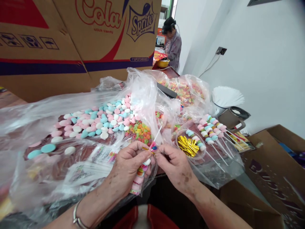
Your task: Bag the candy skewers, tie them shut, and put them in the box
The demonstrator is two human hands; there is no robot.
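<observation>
My left hand (pixel 130 167) is closed around a marshmallow and gummy candy skewer (pixel 140 178) inside a clear printed bag. The skewer's white stick (pixel 157 133) points up out of the bag's gathered neck (pixel 153 147). A sliver of gold twist tie (pixel 145 148) shows at that neck, beside my left fingers. My right hand (pixel 175 165) pinches at the neck from the other side, thumb against forefinger; its fingertips largely hide the tie. Right of my hands, a clear round tub (pixel 204 155) holds gold twist ties (pixel 188 146).
Pink, blue and white candies (pixel 95 122) spread over plastic at the left, near gummy rings (pixel 139 132). Finished candy skewers (pixel 212 128) lie at the right, by a grey mug (pixel 234 117). Cardboard boxes (pixel 107 47) stand behind and at right. A person (pixel 173 46) works farther back.
</observation>
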